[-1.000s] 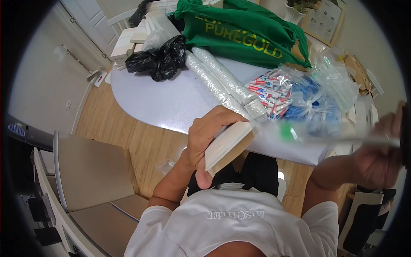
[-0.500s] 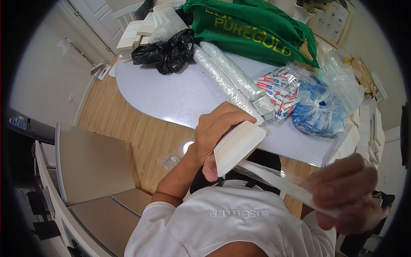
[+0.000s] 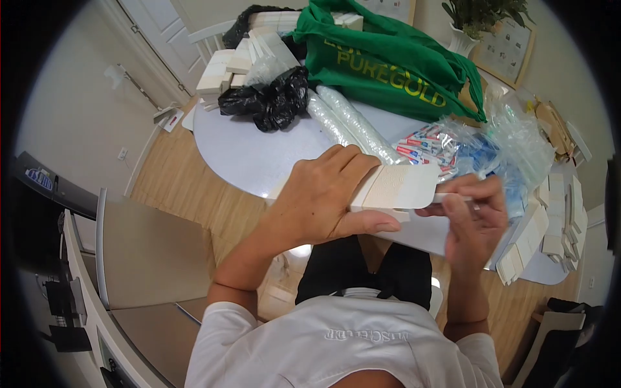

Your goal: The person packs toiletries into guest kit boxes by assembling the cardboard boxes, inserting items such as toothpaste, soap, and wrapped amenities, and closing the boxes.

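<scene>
My left hand [image 3: 323, 194] is wrapped around a slim white cardboard box [image 3: 385, 184], its thumb along the near side. The box lies roughly level above the table's near edge, with a rounded end flap sticking out to the right. At that end my right hand [image 3: 475, 216] is closed, thumb and fingers pinching a small pale piece. Whether this is part of the box or a separate item, I cannot tell. Just beyond the hands, clear bags hold red-and-white toothpaste tubes [image 3: 424, 143] and blue items [image 3: 482, 158].
On the white table [image 3: 220, 145] are two long clear-wrapped rolls [image 3: 352, 123], a black plastic bag [image 3: 275, 97] and a green cloth bag [image 3: 388, 71]. White boxes are piled at the far left [image 3: 217, 71] and the right edge [image 3: 553, 213]. A large cardboard carton [image 3: 152, 252] stands at lower left.
My right hand has moved up and left to the box's end; the long clear-wrapped white strip it held no longer shows. The box has turned more level, its flap now pointing right.
</scene>
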A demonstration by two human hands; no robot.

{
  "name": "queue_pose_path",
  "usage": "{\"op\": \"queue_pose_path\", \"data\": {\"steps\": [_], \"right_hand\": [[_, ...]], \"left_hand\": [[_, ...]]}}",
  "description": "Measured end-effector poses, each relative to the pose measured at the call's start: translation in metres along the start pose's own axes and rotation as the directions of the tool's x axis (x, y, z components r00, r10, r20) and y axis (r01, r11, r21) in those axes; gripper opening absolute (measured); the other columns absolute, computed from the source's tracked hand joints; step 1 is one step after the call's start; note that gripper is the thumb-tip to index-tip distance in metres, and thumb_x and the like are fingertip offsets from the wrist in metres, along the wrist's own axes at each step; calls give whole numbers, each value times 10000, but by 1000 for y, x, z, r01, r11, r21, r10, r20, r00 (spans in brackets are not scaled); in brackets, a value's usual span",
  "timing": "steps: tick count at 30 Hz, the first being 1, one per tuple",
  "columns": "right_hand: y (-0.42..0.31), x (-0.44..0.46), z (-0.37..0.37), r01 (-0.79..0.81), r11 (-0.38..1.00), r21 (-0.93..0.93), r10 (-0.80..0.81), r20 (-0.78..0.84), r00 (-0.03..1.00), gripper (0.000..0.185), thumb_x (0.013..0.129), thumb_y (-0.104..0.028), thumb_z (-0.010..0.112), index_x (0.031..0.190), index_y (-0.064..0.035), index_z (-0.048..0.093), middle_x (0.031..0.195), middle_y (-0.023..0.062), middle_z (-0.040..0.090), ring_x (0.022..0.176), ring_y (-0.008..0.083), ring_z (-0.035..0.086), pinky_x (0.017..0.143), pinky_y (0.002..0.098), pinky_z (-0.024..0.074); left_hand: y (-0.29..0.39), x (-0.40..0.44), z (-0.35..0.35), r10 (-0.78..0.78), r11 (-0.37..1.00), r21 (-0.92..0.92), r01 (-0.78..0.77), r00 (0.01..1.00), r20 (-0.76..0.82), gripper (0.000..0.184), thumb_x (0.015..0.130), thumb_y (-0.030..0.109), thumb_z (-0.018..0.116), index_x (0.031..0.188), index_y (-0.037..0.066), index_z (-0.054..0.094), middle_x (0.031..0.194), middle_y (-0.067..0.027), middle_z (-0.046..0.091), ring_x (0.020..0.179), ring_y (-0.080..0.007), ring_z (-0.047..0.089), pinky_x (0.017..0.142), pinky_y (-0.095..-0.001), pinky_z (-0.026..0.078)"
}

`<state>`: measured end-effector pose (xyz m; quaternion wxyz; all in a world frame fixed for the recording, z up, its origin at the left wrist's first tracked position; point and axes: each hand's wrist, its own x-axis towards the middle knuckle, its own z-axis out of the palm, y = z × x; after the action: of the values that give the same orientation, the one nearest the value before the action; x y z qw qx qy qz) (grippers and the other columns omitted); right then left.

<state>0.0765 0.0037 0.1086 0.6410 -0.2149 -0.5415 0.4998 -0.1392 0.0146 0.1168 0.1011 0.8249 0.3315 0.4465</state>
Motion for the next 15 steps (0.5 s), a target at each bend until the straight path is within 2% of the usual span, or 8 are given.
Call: {"op": "queue_pose_path", "data": {"steps": [2, 5, 8, 10, 12, 13, 14, 15], "right_hand": [[23, -6, -6, -24, 997, 79, 28, -49, 998, 204, 813, 69, 621, 899, -7, 452, 874, 159, 608, 779, 173, 627, 681, 303, 548], [45, -11, -3, -32, 991, 134, 42, -74, 996, 191, 820, 81, 606, 876, -12, 449, 880, 149, 607, 804, 157, 619, 696, 292, 549], [59, -11, 0, 8, 973, 232, -9, 3, 1000, 156, 825, 87, 604, 861, -4, 483, 885, 131, 614, 814, 139, 608, 713, 282, 542], [59, 0, 1, -4, 998, -64, 2, -29, 1000, 100, 831, 76, 611, 871, 9, 550, 893, 108, 621, 799, 119, 593, 724, 257, 525], [54, 14, 2, -3, 990, -140, 0, -25, 1000, 88, 833, 43, 623, 918, 21, 614, 872, 83, 631, 783, 83, 581, 691, 218, 495], [48, 26, 1, 184, 908, -377, -159, 99, 982, 109, 831, 28, 626, 940, 16, 632, 857, 73, 635, 773, 70, 575, 667, 208, 476], [40, 35, -1, 368, 738, -566, -269, 253, 929, 134, 829, 13, 628, 961, 10, 650, 842, 63, 638, 763, 58, 569, 643, 198, 457], [30, 40, 5, 304, 782, -545, -216, 221, 951, 152, 808, -34, 658, 955, -3, 676, 803, 48, 651, 727, 51, 564, 608, 206, 437]], "left_hand": [[9, 9, -13, -147, 940, 337, 51, 953, 265, 718, 782, 651, 528, 1033, -20, 579, 872, -179, 591, 764, -353, 592, 630, -398, 476], [-2, 14, -6, -231, 943, 314, 107, 892, 390, 694, 815, 638, 501, 880, -46, 598, 836, -229, 603, 788, -388, 598, 626, -424, 482], [-4, 10, 10, -299, 935, 299, 192, 880, 369, 691, 846, 626, 462, 910, -45, 612, 811, -248, 601, 784, -411, 593, 648, -436, 475], [-15, 6, 21, -308, 947, 189, 260, 903, 300, 705, 867, 638, 407, 904, -35, 612, 781, -227, 603, 762, -385, 603, 642, -420, 478], [-18, 5, 28, -323, 946, 71, 315, 915, 242, 725, 887, 651, 352, 898, -26, 612, 750, -206, 605, 740, -358, 614, 636, -405, 482], [-14, 3, 31, -503, 790, -211, 575, 806, 313, 760, 890, 672, 277, 901, -12, 608, 728, -170, 601, 720, -311, 621, 621, -384, 483], [-10, 0, 36, -616, 489, -437, 755, 654, 439, 800, 893, 693, 202, 904, 2, 603, 705, -134, 597, 700, -264, 627, 605, -363, 485], [3, 5, 38, -644, 322, -501, 803, 574, 506, 866, 848, 751, 119, 934, 19, 575, 701, -83, 580, 663, -189, 620, 578, -323, 504]]}}
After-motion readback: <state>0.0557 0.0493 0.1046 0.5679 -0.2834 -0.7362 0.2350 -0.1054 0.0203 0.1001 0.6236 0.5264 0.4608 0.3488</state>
